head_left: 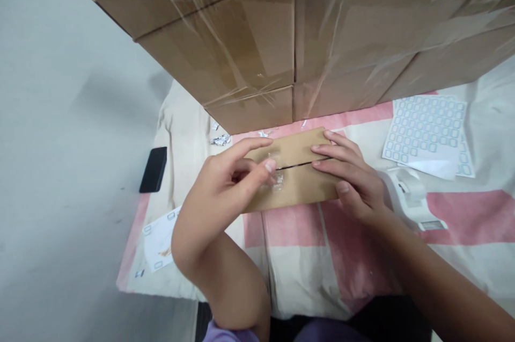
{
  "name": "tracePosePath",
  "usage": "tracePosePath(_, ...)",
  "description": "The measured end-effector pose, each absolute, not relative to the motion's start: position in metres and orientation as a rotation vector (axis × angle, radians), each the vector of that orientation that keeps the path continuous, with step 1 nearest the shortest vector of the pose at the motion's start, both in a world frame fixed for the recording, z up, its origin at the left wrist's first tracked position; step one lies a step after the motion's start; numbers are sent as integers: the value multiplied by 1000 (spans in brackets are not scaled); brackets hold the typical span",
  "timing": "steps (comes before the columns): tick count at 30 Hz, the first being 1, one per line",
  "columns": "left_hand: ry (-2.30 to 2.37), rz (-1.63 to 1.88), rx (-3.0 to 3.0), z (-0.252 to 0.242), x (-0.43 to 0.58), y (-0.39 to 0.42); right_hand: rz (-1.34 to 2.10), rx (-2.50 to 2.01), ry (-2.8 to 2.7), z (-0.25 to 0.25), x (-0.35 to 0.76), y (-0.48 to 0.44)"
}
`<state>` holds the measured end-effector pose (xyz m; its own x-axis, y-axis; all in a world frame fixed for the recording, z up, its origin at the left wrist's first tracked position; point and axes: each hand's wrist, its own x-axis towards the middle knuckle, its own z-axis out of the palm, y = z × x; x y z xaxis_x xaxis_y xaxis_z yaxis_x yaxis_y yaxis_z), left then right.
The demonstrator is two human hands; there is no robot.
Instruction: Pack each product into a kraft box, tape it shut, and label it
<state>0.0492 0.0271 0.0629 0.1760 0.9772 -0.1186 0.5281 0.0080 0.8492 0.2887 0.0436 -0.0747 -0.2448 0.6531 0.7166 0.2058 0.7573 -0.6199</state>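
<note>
A small brown cardboard box [295, 183] lies on a pink and cream cloth [306, 250], its two top flaps meeting at a dark seam. My left hand [229, 181] is closed in a pinch on a piece of clear tape [277, 180] over the seam's left end. My right hand [348, 173] lies flat on the box's right side, fingers stretched out and pressing the flaps down.
A stack of big cardboard boxes wrapped in clear film [289, 30] stands right behind. A white tape dispenser [412, 194] and sticker sheets [428, 130] lie to the right. A black phone [153, 169] and another sticker sheet [161, 240] lie left. Scraps [220, 139] sit by the stack.
</note>
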Motion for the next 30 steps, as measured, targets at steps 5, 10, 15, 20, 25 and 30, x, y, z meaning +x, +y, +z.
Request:
tracePosePath(5,1599,854,1529,62,46,28,494,-685,-1782,-75,288,43)
tracePosePath(10,1561,776,1506,60,41,30,500,-689,-1778,-76,288,43)
tracePosePath(15,1457,737,1527,56,43,33,482,-683,-1792,-75,288,43)
tracePosePath(20,1405,714,1507,53,41,35,477,-684,-1789,-74,287,43)
tracePosePath(25,1417,721,1455,52,37,36,474,-702,-1777,-76,287,43)
tracePosePath(30,1413,676,1442,53,41,35,478,-709,-1782,-77,288,43)
